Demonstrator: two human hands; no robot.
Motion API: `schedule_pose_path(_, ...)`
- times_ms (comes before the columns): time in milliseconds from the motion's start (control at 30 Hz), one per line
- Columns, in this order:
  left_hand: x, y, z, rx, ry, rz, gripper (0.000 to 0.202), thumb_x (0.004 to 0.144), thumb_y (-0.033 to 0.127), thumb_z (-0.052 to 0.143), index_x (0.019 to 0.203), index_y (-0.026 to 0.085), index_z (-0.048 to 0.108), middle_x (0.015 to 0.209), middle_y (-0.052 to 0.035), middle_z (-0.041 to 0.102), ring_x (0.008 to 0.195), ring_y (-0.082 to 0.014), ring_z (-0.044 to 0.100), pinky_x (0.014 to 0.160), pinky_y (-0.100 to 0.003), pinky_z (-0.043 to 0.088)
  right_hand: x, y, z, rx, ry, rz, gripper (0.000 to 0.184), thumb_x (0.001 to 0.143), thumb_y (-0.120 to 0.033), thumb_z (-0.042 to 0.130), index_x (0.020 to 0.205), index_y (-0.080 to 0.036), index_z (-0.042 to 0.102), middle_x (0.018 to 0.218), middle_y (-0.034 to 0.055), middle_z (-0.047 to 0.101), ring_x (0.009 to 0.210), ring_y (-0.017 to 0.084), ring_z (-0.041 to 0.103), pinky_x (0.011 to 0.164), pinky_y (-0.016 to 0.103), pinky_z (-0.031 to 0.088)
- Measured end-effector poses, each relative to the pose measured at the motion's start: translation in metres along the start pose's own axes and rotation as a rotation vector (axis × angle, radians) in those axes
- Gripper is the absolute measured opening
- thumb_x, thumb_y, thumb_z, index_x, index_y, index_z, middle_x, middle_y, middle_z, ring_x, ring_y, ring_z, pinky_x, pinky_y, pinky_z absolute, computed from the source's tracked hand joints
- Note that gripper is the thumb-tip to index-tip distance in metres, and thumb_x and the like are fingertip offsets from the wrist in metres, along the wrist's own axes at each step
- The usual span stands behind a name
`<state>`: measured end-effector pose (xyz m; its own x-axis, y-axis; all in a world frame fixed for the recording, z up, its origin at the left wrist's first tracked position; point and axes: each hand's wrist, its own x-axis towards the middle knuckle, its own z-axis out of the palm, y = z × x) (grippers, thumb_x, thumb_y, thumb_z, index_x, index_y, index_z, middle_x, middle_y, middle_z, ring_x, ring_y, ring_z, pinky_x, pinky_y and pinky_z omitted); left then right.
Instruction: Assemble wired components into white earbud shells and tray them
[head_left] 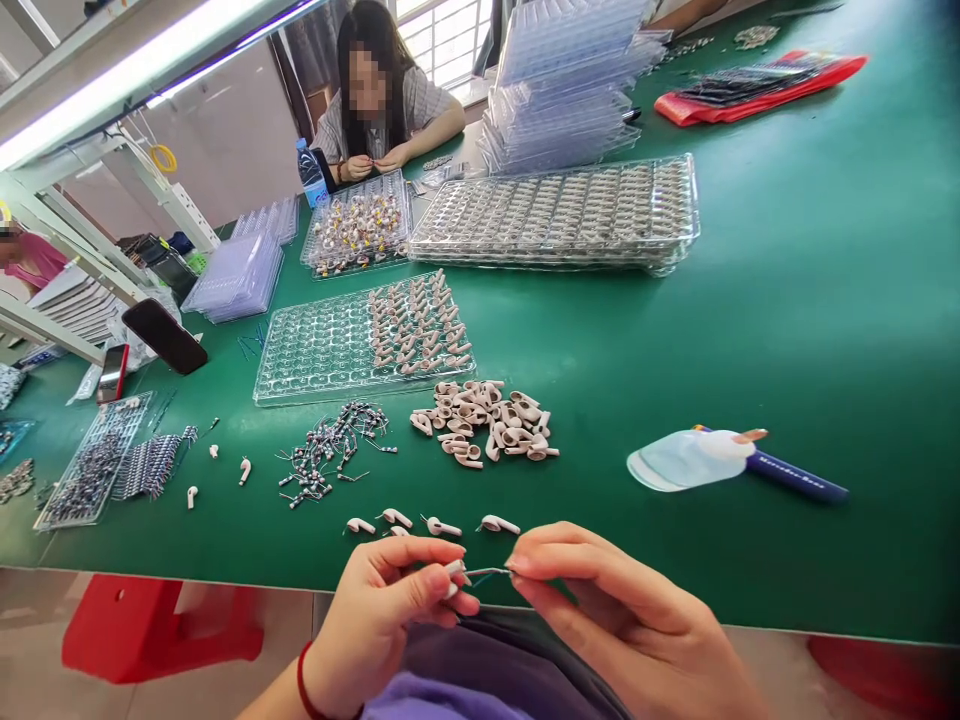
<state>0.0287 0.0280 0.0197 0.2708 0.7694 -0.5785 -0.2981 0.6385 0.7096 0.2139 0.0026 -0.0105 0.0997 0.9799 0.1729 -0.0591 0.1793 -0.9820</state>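
My left hand [390,600] pinches a small white earbud shell [454,572] near the table's front edge. My right hand [600,600] pinches a thin wired part [489,572] whose tip meets the shell. Just beyond my hands lie a few finished white shells [439,524] in a row. Farther back sit a pile of beige shells [487,420] and a loose heap of small wired components [330,450]. A clear plastic tray [315,350], partly filled with beige shells, lies behind them.
A green table [787,330] carries stacked clear trays [562,80], a filled tray [555,215], a blue-handled tool with a pale pouch [697,458], red bags [757,90] and phones [161,335]. Across it another person [382,100] works. A red stool [150,625] stands below left.
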Motion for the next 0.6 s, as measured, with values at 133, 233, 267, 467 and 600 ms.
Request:
schedule_pose_path(133,-0.0024,-0.0004,0.0025,-0.025,-0.013,-0.052,0.034,0.054,0.033,0.093,0.077,0.014,0.076,0.077,-0.0052,0.073,0.065,-0.0131,0.072,0.052,-0.013,0.049,-0.0003,0.0028,-0.0016,-0.045,-0.006,-0.045,0.010,0.085,-0.034,0.069,0.081,-0.025,0.072,0.080,0.0065,0.067,0.072,0.017,0.066,0.061,0.021,0.057)
schedule_pose_path(233,-0.0028,-0.0005,0.0024,-0.051,-0.069,-0.089,0.031,0.057,0.033,0.092,0.075,0.014,0.074,0.074,-0.0029,0.072,0.065,-0.0125,0.072,0.051,-0.013,0.049,-0.0007,0.0035,-0.0013,-0.012,-0.028,-0.064,0.005,0.085,-0.028,0.068,0.083,-0.026,0.072,0.081,0.0054,0.066,0.072,0.016,0.066,0.062,0.020,0.056)
schedule_pose_path(267,-0.0025,-0.0007,0.0020,-0.060,-0.094,-0.102,0.031,0.058,0.034,0.091,0.075,0.014,0.074,0.073,-0.0025,0.071,0.064,-0.0123,0.072,0.051,-0.013,0.049,-0.0006,0.0035,-0.0010,0.002,-0.038,-0.067,0.004,0.086,-0.027,0.068,0.083,-0.026,0.071,0.081,0.0051,0.066,0.072,0.016,0.066,0.062,0.020,0.056)
schedule_pose_path(467,0.0003,-0.0011,-0.0009,-0.097,-0.171,-0.118,0.029,0.062,0.033,0.089,0.075,0.012,0.073,0.070,-0.0033,0.070,0.061,-0.0123,0.072,0.050,-0.013,0.050,0.0006,0.0038,0.0003,0.094,-0.075,-0.011,0.006,0.085,-0.029,0.069,0.082,-0.026,0.072,0.080,0.0056,0.066,0.069,0.016,0.065,0.060,0.021,0.057)
schedule_pose_path(600,0.0002,-0.0006,-0.0017,-0.121,-0.197,-0.126,0.026,0.063,0.031,0.089,0.074,0.012,0.074,0.069,-0.0034,0.070,0.060,-0.0123,0.072,0.048,-0.012,0.050,0.0001,0.0051,0.0000,0.127,-0.088,-0.036,0.006,0.085,-0.025,0.068,0.085,-0.028,0.073,0.080,0.0044,0.066,0.071,0.015,0.065,0.062,0.019,0.056)
